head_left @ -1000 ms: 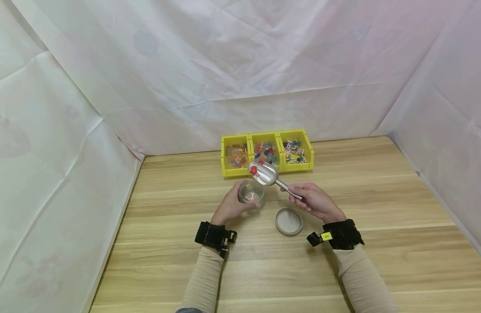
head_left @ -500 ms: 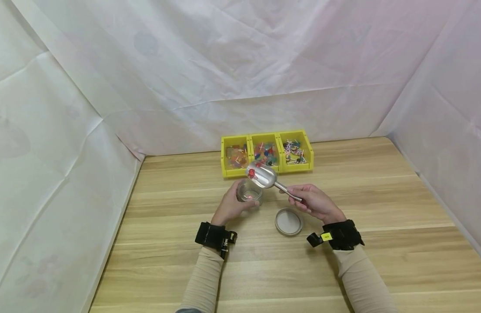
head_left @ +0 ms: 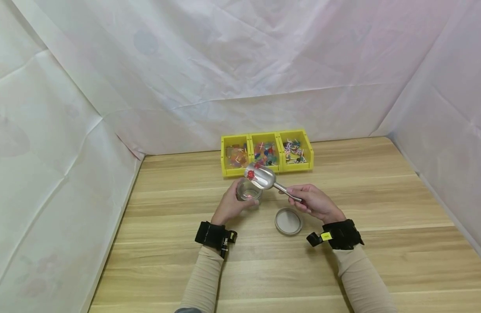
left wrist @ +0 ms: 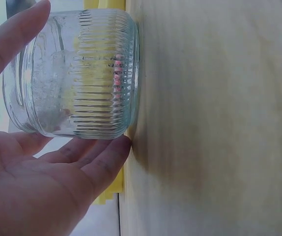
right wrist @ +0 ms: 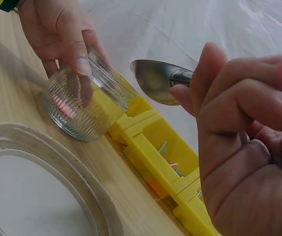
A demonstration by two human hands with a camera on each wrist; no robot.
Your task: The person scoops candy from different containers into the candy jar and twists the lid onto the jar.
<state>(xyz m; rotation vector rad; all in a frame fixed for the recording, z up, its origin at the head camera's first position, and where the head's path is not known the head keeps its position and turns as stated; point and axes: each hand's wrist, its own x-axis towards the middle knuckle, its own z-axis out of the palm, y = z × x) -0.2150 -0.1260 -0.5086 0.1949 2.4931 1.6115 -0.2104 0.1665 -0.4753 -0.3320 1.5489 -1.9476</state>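
Note:
My left hand [head_left: 229, 205] holds a ribbed glass jar [left wrist: 101, 73] on the table, thumb on the near side and fingers round the far side. A small pinkish-red piece [right wrist: 63, 106] shows at the jar's bottom. In my right hand [head_left: 315, 202] is the handle of a metal scoop [head_left: 266, 179], gripped between thumb and fingers. The scoop's bowl is raised just above the jar's rim, its lip pointing left. Small shiny red pieces [head_left: 250, 174] lie near that lip; their kind is unclear.
Behind the hands stand three joined yellow bins [head_left: 280, 169] with colourful small pieces and white sticks. A round lid [head_left: 288, 221] lies on the wooden table [head_left: 272, 278] between the hands. White fabric [head_left: 240, 56] encloses the back and sides.
The scoop has shifted slightly left and down, further over the jar, with the red pieces still in it. The jar has tilted or moved a little left.

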